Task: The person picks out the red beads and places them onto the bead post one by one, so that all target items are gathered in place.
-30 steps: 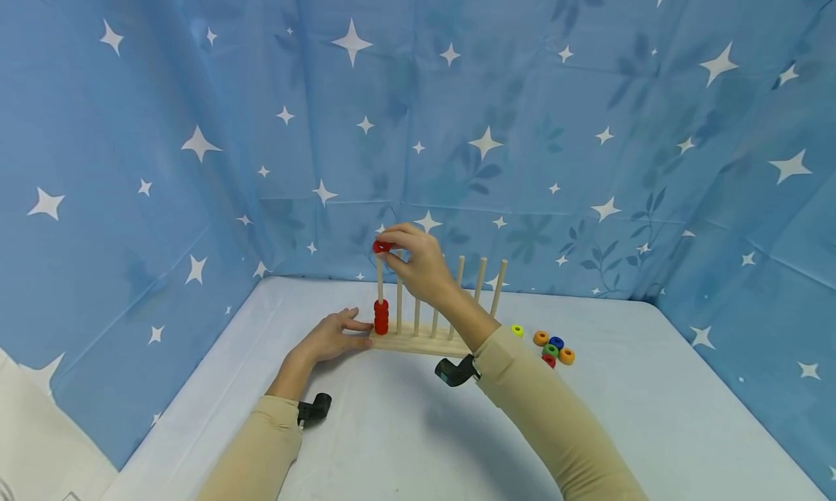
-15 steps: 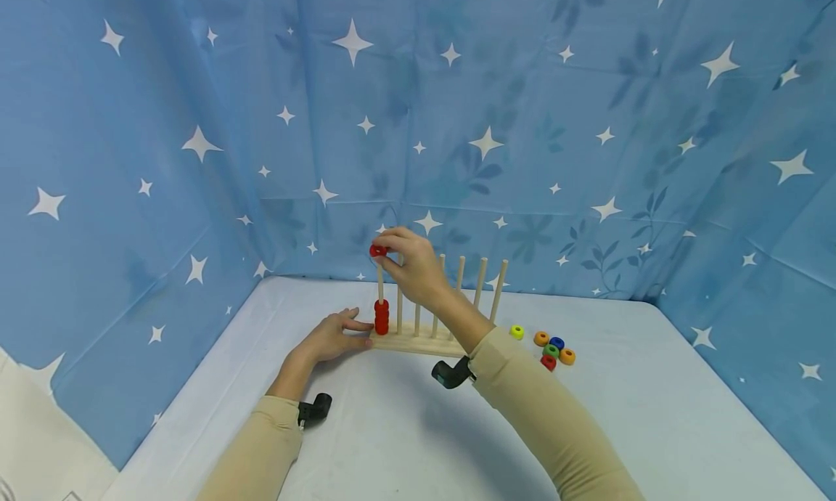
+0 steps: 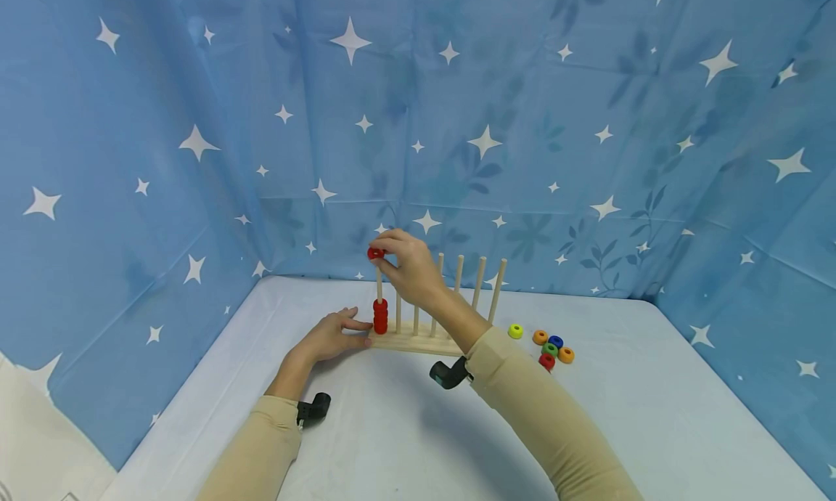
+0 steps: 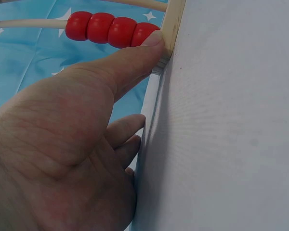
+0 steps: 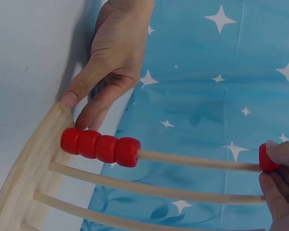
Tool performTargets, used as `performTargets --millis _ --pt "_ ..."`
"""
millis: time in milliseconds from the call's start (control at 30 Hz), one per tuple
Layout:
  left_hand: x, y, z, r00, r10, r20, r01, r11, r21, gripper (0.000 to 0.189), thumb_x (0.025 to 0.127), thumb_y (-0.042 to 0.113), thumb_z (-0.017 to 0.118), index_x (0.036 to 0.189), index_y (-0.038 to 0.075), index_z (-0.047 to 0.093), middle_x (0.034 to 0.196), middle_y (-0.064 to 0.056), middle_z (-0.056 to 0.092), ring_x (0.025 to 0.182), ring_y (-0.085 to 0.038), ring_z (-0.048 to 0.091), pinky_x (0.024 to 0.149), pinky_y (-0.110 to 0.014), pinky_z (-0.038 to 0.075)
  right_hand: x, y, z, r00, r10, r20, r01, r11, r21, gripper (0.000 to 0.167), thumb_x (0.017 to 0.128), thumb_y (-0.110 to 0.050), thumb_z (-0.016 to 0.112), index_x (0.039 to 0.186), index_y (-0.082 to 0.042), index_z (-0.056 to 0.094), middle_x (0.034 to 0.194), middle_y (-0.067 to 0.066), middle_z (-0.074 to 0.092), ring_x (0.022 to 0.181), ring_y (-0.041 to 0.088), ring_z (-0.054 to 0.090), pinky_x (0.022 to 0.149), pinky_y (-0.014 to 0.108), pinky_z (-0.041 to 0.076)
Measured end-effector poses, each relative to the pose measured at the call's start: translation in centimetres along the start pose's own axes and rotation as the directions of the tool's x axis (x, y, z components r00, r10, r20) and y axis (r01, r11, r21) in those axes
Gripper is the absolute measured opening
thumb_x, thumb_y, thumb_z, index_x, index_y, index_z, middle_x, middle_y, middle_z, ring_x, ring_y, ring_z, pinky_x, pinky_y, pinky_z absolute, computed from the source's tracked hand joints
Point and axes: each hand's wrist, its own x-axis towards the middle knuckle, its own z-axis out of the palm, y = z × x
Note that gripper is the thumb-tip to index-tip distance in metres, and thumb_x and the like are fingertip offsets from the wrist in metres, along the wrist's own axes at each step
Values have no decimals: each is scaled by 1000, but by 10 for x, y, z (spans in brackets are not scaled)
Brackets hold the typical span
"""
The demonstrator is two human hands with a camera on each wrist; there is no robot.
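My right hand [image 3: 411, 269] pinches a red bead [image 5: 266, 158] between thumb and fingers at the top end of the leftmost peg [image 5: 197, 160]. In the right wrist view the bead meets the peg's tip; whether the tip is inside its hole is hidden. Several red beads [image 3: 380, 317] are stacked at the foot of that peg. My left hand [image 3: 333, 335] grips the left end of the wooden peg rack [image 3: 418, 343], thumb at the front and index finger behind in the right wrist view. The rack's other pegs hold no beads where visible; my right forearm covers part of them.
Right of the rack, loose beads lie on the white table [image 3: 366, 428]: a yellow bead [image 3: 515, 331], a blue bead [image 3: 556, 342], a green bead [image 3: 550, 350], a red bead [image 3: 546, 361] and two orange ones. A blue star-patterned curtain [image 3: 418, 123] hangs behind and at both sides.
My right hand has shifted slightly left and down with the red bead, toward the leftmost peg's tip. My left hand keeps its place on the rack.
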Motion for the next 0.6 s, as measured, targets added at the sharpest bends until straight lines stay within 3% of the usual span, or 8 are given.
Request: performTargets --millis 600 --pt "-2 1 0 1000 -4 4 4 1000 -11 42 89 32 84 128 20 77 167 -19 35 160 -43 16 123 -73 16 6 0 0 999 -21 -42 19 997 -69 23 96 -3 74 118 -2 77 122 12 72 114 28 70 93 34 60"
